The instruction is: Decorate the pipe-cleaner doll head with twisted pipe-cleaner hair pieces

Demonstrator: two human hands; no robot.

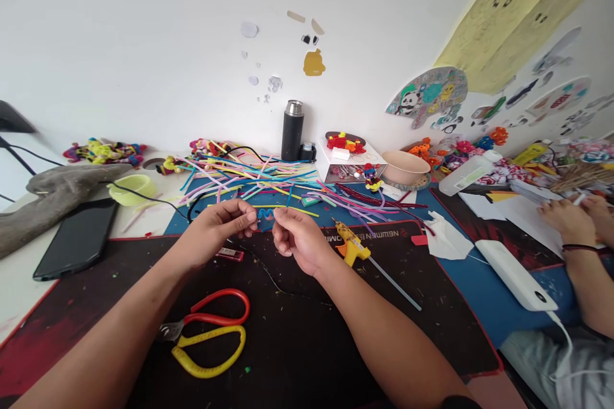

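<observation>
white wall [144, 45] ahead, one blue stem [265, 212] partly worked

we hold the fuzzy blue stem between both hands, near the far edge of our dark mat [297, 364]. our left hand [226, 227] pinches one side with thumb and forefinger; our right hand [298, 236] grips the other. the span between is already crimped into waves, and we see nothing joined to it, so we judge the piece to be at an early stage. our fingers hide its ends, so how much bending is left we cannot tell. loose stems [249, 182] lie mostly straight behind. our glue gun [354, 246] and scissors [213, 332] rest on the mat, out of our hands. one small figure [371, 177] looks finished beside the white box [352, 164].
</observation>
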